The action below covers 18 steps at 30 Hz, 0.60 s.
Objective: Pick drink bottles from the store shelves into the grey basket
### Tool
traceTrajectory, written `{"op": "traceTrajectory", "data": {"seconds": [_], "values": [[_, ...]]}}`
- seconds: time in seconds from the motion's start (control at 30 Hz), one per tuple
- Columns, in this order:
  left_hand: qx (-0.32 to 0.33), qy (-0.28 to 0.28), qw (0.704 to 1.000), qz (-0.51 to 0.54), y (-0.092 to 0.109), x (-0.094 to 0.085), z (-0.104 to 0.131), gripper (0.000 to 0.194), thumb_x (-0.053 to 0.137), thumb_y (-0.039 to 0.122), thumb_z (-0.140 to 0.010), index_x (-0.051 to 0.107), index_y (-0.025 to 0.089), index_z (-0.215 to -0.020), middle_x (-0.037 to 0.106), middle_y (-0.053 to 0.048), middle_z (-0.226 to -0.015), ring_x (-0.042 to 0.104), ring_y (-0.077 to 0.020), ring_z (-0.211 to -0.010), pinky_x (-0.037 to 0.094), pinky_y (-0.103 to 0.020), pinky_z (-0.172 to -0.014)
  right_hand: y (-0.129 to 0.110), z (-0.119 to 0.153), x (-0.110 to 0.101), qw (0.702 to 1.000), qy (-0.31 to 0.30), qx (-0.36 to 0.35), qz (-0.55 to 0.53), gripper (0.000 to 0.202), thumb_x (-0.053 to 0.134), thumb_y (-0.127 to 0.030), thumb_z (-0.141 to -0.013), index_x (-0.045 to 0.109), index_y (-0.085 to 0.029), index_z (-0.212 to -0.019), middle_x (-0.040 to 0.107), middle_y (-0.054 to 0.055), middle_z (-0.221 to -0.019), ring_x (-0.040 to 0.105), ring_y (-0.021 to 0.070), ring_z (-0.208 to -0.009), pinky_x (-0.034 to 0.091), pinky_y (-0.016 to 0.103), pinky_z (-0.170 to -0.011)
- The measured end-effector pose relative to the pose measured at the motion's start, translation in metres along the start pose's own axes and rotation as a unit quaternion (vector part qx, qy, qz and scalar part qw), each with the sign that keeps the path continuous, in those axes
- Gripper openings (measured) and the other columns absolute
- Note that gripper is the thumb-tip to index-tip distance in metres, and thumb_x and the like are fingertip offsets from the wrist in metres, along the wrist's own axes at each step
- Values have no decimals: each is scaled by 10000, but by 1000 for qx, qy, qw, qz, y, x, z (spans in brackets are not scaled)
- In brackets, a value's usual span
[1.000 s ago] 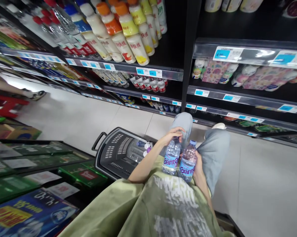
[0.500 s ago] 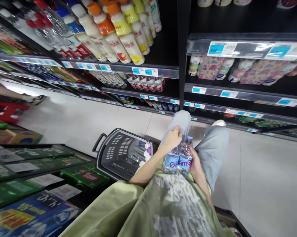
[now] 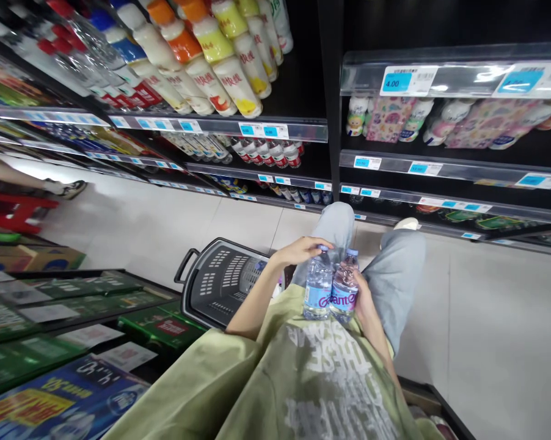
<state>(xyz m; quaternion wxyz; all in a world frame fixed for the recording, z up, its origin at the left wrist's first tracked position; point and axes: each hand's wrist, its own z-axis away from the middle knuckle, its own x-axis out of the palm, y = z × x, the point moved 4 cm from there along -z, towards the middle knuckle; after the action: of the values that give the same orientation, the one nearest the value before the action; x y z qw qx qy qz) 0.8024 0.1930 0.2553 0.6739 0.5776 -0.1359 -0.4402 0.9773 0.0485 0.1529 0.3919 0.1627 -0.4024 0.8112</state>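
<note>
Two clear plastic water bottles with blue caps and blue-pink labels stand side by side against my lap. My left hand reaches over the top of the left water bottle, its fingers and thumb around the cap. Around the side of the right water bottle, my right hand is wrapped, its palm hidden. A dark grey shopping basket sits on the floor to the left, partly covered by my left forearm, with a few items visible inside.
Shelves of drinks stand ahead, with milk-drink bottles at upper left and a price rail at right. Green cartons and a blue box are at lower left. Another person's foot shows beside a red object.
My left hand, closed in front of the left bottle before, has moved back and spread its fingers over that bottle's cap. My right hand stays on the right bottle.
</note>
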Motion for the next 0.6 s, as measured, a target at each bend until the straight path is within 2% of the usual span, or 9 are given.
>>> {"op": "traceTrajectory", "data": {"seconds": [0.13, 0.27, 0.33, 0.43, 0.6], "values": [[-20, 9, 999, -29, -4, -1, 3, 395, 645, 443, -1000, 786, 171, -1251, 791, -98, -1253, 708, -235, -1113, 524, -306, -1002, 1, -1, -1, 1000, 0, -2, 2, 528, 955, -543, -666, 859, -186, -1043, 850, 89, -1142, 803, 242, -979, 617, 332, -942], [-58, 39, 990, -125, -2, -4, -4, 388, 686, 471, -980, 808, 190, -1219, 763, -71, -997, 693, -216, -914, 519, -305, -941, 0, -1, -2, 1000, 7, -1, 11, 519, 943, -536, -682, 858, -186, -1057, 848, 94, -1156, 801, 251, -994, 617, 352, -959], [-61, 33, 983, -168, 1, -4, -9, 347, 673, 436, -988, 810, 198, -1199, 734, -56, -928, 689, -217, -907, 509, -300, -951, 0, 0, -2, 1000, 6, 2, 11, 523, 939, -528, -689, 855, -178, -1069, 845, 104, -1162, 799, 255, -1006, 614, 358, -972], [-59, -4, 978, -200, 6, 3, -16, 293, 629, 404, -1007, 782, 226, -1182, 761, -45, -971, 702, -226, -961, 499, -286, -946, -1, -1, -2, 1000, 12, -1, 10, 511, 940, -510, -681, 854, -170, -1053, 844, 111, -1158, 798, 261, -1001, 610, 366, -976], [-149, 18, 951, -271, 6, 13, -22, 315, 589, 498, -1007, 780, 251, -1046, 786, -74, -929, 733, -302, -1005, 500, -326, -906, -1, -3, -3, 1000, 11, -13, 12, 530, 950, -519, -665, 851, -177, -1058, 846, 105, -1140, 793, 256, -996, 612, 364, -957]]}}
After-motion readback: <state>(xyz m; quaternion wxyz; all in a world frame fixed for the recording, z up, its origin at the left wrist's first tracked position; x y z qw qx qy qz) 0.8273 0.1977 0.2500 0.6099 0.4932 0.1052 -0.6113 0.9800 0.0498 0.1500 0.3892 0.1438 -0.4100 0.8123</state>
